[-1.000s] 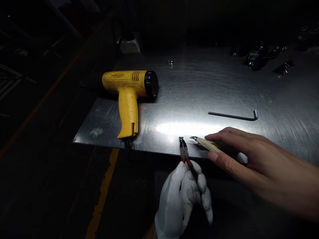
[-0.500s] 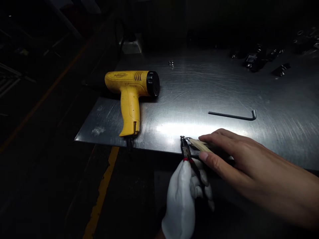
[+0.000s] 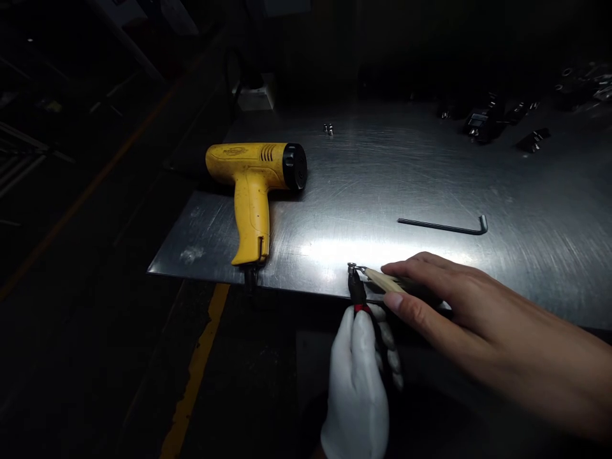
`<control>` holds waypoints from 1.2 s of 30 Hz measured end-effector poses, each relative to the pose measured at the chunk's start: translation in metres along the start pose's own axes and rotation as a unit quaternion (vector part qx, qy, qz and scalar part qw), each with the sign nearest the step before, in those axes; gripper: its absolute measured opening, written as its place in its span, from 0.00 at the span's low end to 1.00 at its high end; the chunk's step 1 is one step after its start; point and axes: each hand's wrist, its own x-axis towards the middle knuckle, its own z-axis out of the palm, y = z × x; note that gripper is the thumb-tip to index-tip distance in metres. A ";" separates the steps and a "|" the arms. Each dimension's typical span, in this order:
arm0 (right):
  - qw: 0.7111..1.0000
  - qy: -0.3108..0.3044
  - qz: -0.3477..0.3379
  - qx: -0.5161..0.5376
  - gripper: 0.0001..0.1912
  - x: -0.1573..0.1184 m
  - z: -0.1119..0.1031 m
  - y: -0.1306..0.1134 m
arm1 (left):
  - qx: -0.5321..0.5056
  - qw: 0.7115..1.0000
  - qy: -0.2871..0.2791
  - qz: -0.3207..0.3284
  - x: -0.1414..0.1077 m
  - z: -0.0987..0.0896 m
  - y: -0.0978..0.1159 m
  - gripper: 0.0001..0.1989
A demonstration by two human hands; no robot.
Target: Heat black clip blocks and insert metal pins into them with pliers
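Observation:
My left hand (image 3: 361, 376), in a white glove, is closed round the red-and-black handles of small pliers (image 3: 357, 290) at the table's front edge. At the pliers' tip sits a small shiny metal piece (image 3: 352, 266). From the right, my bare right hand (image 3: 444, 290) pinches a pale-handled tool (image 3: 383, 280) between thumb and fingers. That tool's thin metal tip reaches to the small metal piece. Its far end is hidden under my right hand.
A yellow heat gun (image 3: 252, 197) lies on the metal table (image 3: 354, 191) at left. Beyond my right hand is a hex key (image 3: 442, 226). Small metal parts (image 3: 328, 129) lie farther back, with black parts (image 3: 479, 124) at back right and a white power socket (image 3: 257, 95) behind the heat gun.
My left hand has shifted slightly right and the pliers have turned, their handles now closer together. The whole view has moved a little. My right hand keeps its pinch.

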 end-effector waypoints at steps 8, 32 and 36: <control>1.000 0.002 0.011 0.010 0.21 -0.005 -0.001 0.004 | 0.000 0.999 0.021 0.039 0.005 -0.006 -0.020 0.10; 0.999 0.018 0.018 -0.019 0.21 -0.005 -0.002 0.005 | 0.077 0.995 -0.022 0.052 0.001 0.007 -0.004 0.14; 1.000 0.013 0.021 -0.007 0.20 -0.004 -0.001 0.001 | 0.082 0.994 -0.030 0.062 0.003 0.005 -0.005 0.16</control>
